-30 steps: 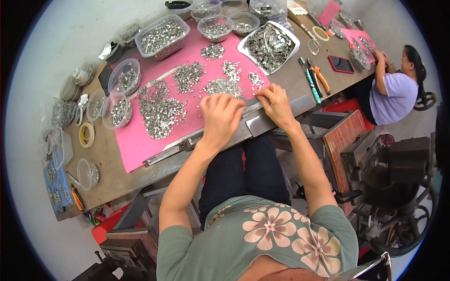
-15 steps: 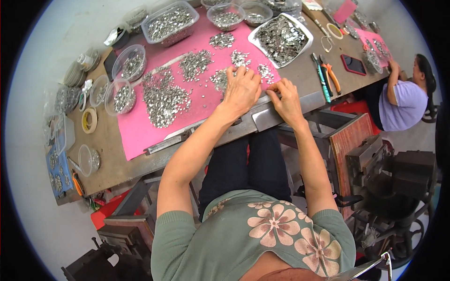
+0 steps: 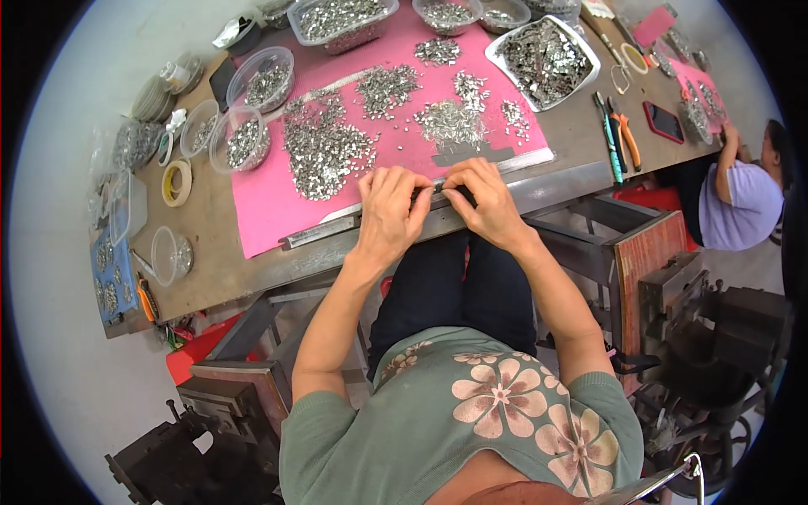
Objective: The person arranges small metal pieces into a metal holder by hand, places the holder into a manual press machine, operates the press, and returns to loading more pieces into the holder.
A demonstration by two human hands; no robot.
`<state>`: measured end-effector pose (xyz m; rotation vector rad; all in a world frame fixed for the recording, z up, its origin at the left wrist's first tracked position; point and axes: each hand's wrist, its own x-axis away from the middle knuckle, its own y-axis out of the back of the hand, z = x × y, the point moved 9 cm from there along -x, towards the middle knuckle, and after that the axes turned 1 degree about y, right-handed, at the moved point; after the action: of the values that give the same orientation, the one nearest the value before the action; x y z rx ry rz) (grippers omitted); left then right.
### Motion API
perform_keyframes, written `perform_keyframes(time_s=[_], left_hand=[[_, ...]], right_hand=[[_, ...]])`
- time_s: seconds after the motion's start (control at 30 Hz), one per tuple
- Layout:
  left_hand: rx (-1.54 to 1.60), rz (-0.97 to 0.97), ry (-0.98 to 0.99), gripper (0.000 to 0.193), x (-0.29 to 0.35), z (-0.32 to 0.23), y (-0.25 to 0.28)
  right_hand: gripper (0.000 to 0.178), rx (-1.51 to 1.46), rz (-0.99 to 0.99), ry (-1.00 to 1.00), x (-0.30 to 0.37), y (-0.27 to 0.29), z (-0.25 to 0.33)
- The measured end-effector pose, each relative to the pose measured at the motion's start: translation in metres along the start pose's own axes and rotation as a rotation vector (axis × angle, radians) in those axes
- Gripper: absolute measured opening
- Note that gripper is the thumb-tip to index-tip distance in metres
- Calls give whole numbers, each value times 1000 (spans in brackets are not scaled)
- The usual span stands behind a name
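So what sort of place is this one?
Most likely a small assembly or sorting workshop: a workbench with a pink mat covered in heaps of small metal parts, pliers, and heavy press-like machines beside the bench.

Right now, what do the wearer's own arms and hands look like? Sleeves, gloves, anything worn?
Both forearms are bare. The left hand and right hand wear no gloves; no rings or watch are visible. Short green sleeves end above the elbows, part of a green top with a large pale flower print.

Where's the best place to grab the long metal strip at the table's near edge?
Take the metal strip at its bare left end, pinching its long edges from above. It lies flat along the pink mat, and the left hand and right hand cover its middle.
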<state>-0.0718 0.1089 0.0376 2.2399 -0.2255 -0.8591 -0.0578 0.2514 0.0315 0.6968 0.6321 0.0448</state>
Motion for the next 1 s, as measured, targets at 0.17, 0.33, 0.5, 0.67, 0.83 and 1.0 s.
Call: perform_keyframes(time_s=[0.17,0.33,0.5,0.67,0.83,1.0], left_hand=[[10,13,-14,13,4,1,-7],[-32,-3,-40,14,4,-2,-5],[-22,32,-64,15,1,-5,-6],[-13,86,-10,17,-1,0,-8],[107,85,90,13,-1,5,-1],[74,-104,87,13,10,7,15]], right_hand=[[15,71,-27,39,2,-5,2],[16,50,-72,108,3,5,8],[9,227,-292,-156,20,63,-46],[9,371,-267,-218,13,89,-78],[6,360,-103,-225,5,80,-95],[8,437,-83,-142,-3,74,-84]])
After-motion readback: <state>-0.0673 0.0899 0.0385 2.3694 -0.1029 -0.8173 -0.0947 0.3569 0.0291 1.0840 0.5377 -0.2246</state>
